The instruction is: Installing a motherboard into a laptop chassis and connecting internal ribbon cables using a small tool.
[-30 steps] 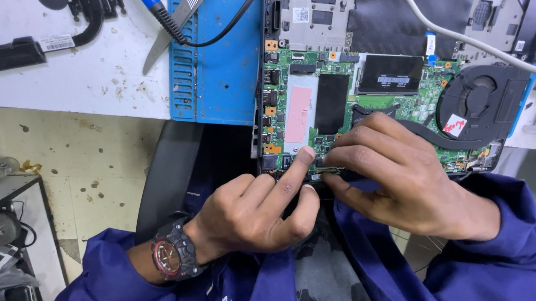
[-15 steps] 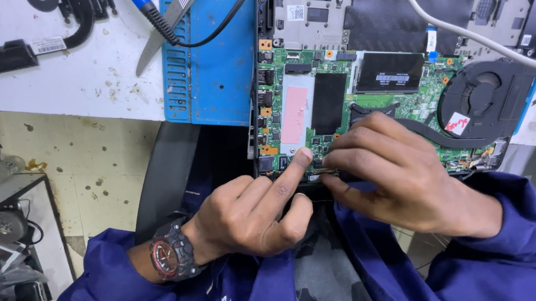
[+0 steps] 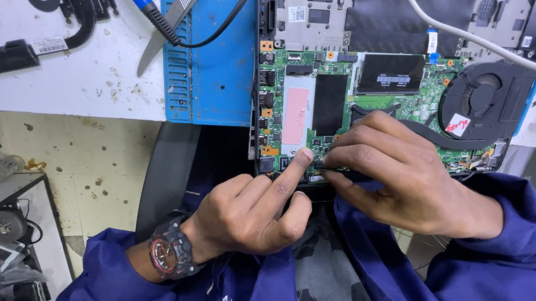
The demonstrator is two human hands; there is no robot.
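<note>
The laptop motherboard [image 3: 315, 102], a green board still seated in the opened laptop chassis [image 3: 397, 6], lies at the near edge of the workbench, partly on a blue mat [image 3: 217, 65] and overhanging toward our lap. We press our left hand [image 3: 247, 212] against the board's lower left corner: the index finger is extended, its tip resting on the edge just below the pink thermal pad [image 3: 296, 113], while the other fingers curl loosely into the palm and grip nothing. We place our right hand [image 3: 404, 178] just beside it, fingers bent and drawn narrow, with the fingertips pinched down on a small part at the board's bottom edge; the part itself is hidden under the fingers, so we cannot tell what it is. The two hands' fingertips nearly touch. To the right of our right hand, a black cooling fan [image 3: 487, 98] with its heat pipe sits in the chassis, and a white cable [image 3: 463, 33] crosses above it. A soldering tool with a blue handle [image 3: 148, 7] and a pair of metal tweezers [image 3: 169, 24] lie on the white bench surface [image 3: 52, 84], well apart from both hands. A black and red wristwatch [image 3: 168, 249] sits on our left wrist, below the blue sleeves [image 3: 100, 291].
</note>
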